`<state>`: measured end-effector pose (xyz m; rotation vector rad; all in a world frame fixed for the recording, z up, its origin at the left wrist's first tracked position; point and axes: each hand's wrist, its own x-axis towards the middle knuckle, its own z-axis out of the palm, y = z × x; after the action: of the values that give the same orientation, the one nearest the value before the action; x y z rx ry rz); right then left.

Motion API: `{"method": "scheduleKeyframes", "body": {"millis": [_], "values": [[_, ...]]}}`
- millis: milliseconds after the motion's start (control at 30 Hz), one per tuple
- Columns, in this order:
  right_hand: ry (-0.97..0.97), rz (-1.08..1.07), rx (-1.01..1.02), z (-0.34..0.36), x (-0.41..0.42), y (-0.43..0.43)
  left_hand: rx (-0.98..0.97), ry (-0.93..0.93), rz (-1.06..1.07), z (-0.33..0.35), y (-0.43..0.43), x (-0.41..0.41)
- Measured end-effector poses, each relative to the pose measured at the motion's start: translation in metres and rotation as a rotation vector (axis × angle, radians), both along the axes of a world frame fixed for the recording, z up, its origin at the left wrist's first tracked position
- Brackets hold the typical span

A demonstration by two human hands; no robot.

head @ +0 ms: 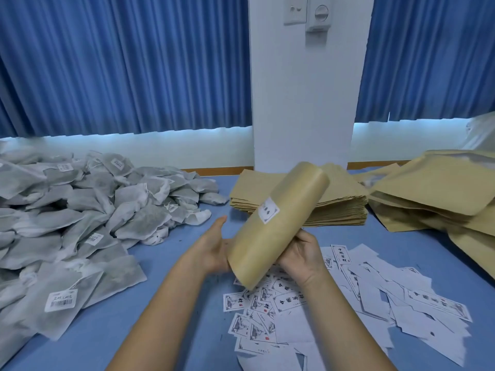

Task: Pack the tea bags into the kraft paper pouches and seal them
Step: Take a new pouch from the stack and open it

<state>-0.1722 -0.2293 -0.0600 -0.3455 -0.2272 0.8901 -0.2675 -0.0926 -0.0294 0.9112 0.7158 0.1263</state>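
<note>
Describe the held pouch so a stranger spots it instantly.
Above the blue table, before the white pillar, a brown pouch sits between the left hand and right hand. Unlike the flat stack behind, it bulges and bears a small white sticker.

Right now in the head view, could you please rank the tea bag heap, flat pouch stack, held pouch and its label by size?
1. tea bag heap
2. flat pouch stack and held pouch look alike; the pouch is nearer, so I leave them unranked
3. label

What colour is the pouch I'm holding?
The pouch is tan brown with a white label; head view.
</note>
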Motion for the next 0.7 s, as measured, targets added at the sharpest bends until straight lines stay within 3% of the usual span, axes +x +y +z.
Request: {"method": "scheduleKeyframes", "body": {"millis": [33, 100, 167, 233, 300, 400, 433, 467, 500, 567, 600, 700], "values": [[-0.012, 0.031, -0.01, 0.003, -0.003, 0.0, -0.155, -0.116, -0.002, 0.0, 0.005, 0.001], [-0.043, 0.046, -0.037, 0.002, -0.003, 0.0, -0.089, -0.355, 0.162, 0.004, 0.015, 0.011], [-0.077, -0.043, -0.066, 0.002, 0.001, 0.0, 0.286, -0.575, 0.47, 0.01, 0.023, 0.02], [-0.073, -0.242, -0.181, 0.001, 0.005, -0.001, 0.593, -0.604, 0.537, 0.026, 0.035, 0.026], [0.026, -0.407, -0.335, -0.005, 0.006, -0.004, 0.799, -0.402, 0.478, 0.027, 0.055, 0.036], [0.121, -0.474, -0.602, -0.017, 0.001, -0.001, 1.353, 0.248, 0.289, 0.011, 0.044, 0.038], [0.173, -0.48, -0.632, -0.018, -0.003, 0.002, 1.566, 0.232, 0.27, 0.002, 0.032, 0.036], [0.213, -0.476, -0.618, -0.018, -0.006, 0.005, 1.755, 0.059, 0.194, -0.008, 0.02, 0.033], [0.228, -0.467, -0.598, -0.017, -0.008, 0.007, 1.905, -0.125, 0.018, -0.019, 0.007, 0.03], [0.2, -0.44, -0.573, -0.014, -0.011, 0.011, 2.086, -0.197, -0.37, -0.04, -0.015, 0.025], [0.182, -0.417, -0.57, -0.013, -0.013, 0.012, 2.116, -0.154, -0.431, -0.049, -0.02, 0.026], [0.156, -0.345, -0.562, -0.013, -0.019, 0.014, 1.97, -0.173, -0.305, -0.052, -0.018, 0.028]]}}
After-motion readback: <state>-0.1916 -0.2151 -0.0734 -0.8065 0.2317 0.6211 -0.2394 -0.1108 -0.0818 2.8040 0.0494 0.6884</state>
